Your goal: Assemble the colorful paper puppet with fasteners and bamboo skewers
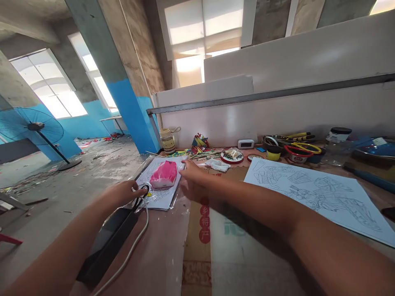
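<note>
A stack of printed papers (168, 201) in a clear plastic sleeve lies at the table's left edge. On top rests a pink and white soft packet (164, 174). My right hand (190, 169) reaches across and pinches the stack's right edge near the far corner. Beside the near left edge is my left hand (131, 190), its fingers curled at a black cord loop (140, 199) and the sleeve; which of them it grips is hidden. Below that hand lies a long black box-like device (111, 238), with a white cable (135, 244) running alongside.
Cardboard (197, 246) under a clear sheet covers the middle. To the right lies a large line drawing (317, 197). Along the back stand a lidded bottle (167, 141), a bead dish (232, 155), a small white clock (245, 143) and tape rolls (298, 153). A fan (35, 126) stands left.
</note>
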A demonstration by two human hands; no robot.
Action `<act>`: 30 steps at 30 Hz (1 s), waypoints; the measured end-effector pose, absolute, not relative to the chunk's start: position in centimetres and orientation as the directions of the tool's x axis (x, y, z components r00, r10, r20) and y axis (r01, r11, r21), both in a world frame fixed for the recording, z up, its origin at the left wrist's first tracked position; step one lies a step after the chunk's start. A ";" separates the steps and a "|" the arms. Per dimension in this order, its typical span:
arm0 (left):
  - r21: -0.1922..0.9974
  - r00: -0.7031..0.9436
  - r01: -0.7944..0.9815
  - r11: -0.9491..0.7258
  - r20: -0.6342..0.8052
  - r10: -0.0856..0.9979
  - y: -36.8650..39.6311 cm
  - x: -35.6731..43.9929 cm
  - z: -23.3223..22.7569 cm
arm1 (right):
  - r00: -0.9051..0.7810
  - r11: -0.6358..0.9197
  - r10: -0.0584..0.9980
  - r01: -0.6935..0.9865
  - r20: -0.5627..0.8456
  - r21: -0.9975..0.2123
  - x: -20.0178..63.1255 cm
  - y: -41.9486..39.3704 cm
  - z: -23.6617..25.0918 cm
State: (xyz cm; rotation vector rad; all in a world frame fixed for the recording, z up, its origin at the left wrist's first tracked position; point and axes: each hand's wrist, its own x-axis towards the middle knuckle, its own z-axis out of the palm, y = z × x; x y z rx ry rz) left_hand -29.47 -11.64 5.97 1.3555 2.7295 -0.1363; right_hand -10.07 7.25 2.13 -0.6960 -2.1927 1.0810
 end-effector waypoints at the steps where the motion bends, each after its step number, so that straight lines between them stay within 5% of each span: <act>1: -0.045 -0.597 0.802 0.596 -0.109 0.795 -11.7 -29.7 6.3 | -0.724 0.579 0.635 0.214 0.270 -0.787 -8.9 7.1 2.0; 8: -0.099 -0.551 0.833 0.544 -0.064 0.832 -9.0 -30.1 9.0 | -0.895 0.834 0.345 0.153 0.283 -0.530 0.5 5.2 1.8; 13: -0.078 -0.427 0.902 0.424 -0.022 0.904 -0.1 -26.3 10.9 | -0.918 0.939 0.199 0.078 0.343 -0.335 4.6 4.3 1.2; 24: 0.233 -0.410 0.909 0.346 0.350 0.842 19.9 -20.4 6.0 | -0.841 0.987 0.134 0.066 0.524 -0.147 4.8 4.5 -0.9; 30: 0.439 -0.482 0.841 0.316 0.345 0.805 23.5 -20.4 3.3 | -0.811 0.989 0.085 -0.001 0.578 -0.147 4.2 5.1 -1.1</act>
